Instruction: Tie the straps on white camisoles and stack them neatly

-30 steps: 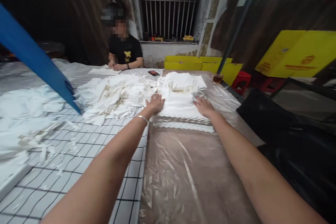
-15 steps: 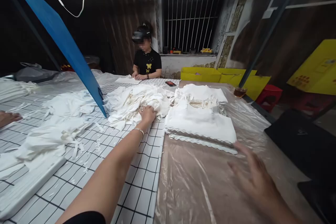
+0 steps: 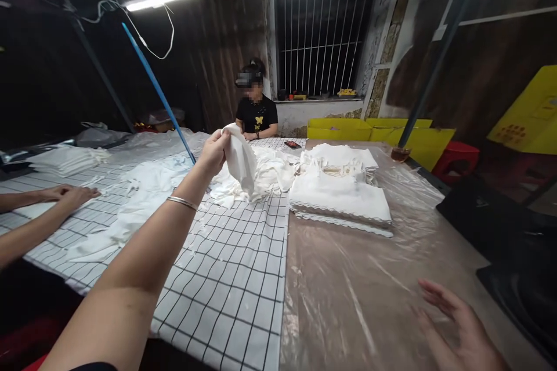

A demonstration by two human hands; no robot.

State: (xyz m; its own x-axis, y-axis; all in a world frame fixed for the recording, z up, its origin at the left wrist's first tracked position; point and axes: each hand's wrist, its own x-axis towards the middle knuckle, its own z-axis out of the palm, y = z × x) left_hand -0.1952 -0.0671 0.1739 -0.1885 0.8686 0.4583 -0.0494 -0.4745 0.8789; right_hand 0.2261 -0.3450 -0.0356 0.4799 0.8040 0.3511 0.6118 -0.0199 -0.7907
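Note:
My left hand (image 3: 216, 151) is raised over the table, its fingers pinching one white cloth piece (image 3: 240, 161) that hangs down on the right of the hand. Under and behind it lies a loose heap of white cloth pieces (image 3: 274, 171). My right hand (image 3: 461, 324) hovers low at the right over the plastic-covered part of the table, fingers apart and holding nothing. Beyond it, near the middle, a neat stack of white cloth pieces (image 3: 342, 200) with wavy edges lies flat. Behind that stack is another white pile (image 3: 343, 156).
A blue bar (image 3: 159, 93) slants down to the table on the left. Beside it, a co-worker's hands (image 3: 72, 194) rest on white cloth. Another person (image 3: 256, 110) sits across the table. A phone (image 3: 292, 144), a cup (image 3: 400, 154) and yellow boxes (image 3: 339, 128) are farther back.
My left hand has come up out of the heap and to the left, bringing a white cloth piece. My right hand has drawn back from the stack toward me. The view has tilted up.

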